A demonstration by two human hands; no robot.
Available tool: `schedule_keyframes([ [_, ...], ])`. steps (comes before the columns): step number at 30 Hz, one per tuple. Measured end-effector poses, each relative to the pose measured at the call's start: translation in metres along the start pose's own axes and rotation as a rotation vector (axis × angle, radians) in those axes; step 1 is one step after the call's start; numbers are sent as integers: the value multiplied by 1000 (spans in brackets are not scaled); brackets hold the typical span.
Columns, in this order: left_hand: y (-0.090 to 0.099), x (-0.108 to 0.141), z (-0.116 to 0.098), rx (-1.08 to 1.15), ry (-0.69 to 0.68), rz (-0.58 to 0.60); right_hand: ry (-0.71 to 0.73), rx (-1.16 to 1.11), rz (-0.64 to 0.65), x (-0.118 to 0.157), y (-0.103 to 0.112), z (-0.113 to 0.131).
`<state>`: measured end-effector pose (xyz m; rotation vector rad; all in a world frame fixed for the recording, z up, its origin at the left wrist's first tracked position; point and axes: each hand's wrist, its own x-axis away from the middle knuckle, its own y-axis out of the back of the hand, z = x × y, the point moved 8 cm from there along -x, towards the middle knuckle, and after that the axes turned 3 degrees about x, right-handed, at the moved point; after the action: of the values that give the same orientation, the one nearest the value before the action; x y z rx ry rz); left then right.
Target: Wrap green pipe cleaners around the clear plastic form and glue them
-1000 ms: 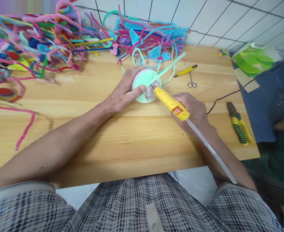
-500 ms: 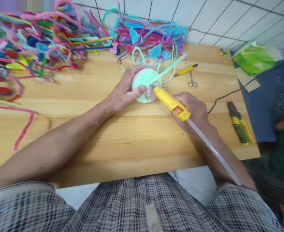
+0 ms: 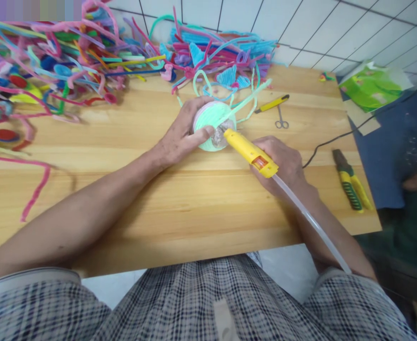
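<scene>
My left hand (image 3: pixel 189 128) is closed round the left side of a ball (image 3: pixel 210 116) partly covered in mint-green pipe cleaner, with its thumb on the front. A clear or silvery patch shows uncovered on the ball's lower right. From its top right sticks out a mint-green pipe cleaner (image 3: pixel 253 99). In my right hand (image 3: pixel 281 161) is a yellow hot glue gun (image 3: pixel 246 149), its nozzle at the bare patch; whether it touches cannot be made out. A long translucent glue stick (image 3: pixel 311 222) runs out of the gun's back over my right forearm.
Colourful pipe cleaners (image 3: pixel 87 61) lie heaped at the back left. A yellow utility knife (image 3: pixel 272 103) and small scissors (image 3: pixel 281 121) lie beyond the gun. Green-and-yellow pliers (image 3: pixel 352 182) rest near the right edge. A black cord (image 3: pixel 331 139) crosses toward a green packet (image 3: pixel 375 87).
Almost nothing differs. The view has shifted very slightly; both hands keep their hold, and the glue gun's nozzle stays at the bare patch of the ball.
</scene>
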<state>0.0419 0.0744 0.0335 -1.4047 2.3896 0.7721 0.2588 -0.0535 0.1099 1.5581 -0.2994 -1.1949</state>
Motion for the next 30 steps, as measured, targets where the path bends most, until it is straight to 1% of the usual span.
schedule_keyframes([
  [7,0,1,1,-4,-12,13,39,3,-28,-2,5,3],
  [9,-1,1,2,-14,-24,7,26,-2,-4,-2,3,2],
  [14,-2,0,3,-39,-51,8,-64,-25,31,1,-1,-4],
  [16,-2,0,3,-37,-47,13,-73,-18,44,1,-1,-5],
  [19,-2,0,2,-32,-35,22,-32,-20,24,0,2,-2],
  [21,-1,1,2,-35,-31,21,-31,-11,25,0,3,-3],
  [25,-2,1,5,-30,-38,12,-112,-23,98,4,-6,-12],
  [30,-2,1,5,-7,-34,10,-185,-117,81,4,-5,-9],
])
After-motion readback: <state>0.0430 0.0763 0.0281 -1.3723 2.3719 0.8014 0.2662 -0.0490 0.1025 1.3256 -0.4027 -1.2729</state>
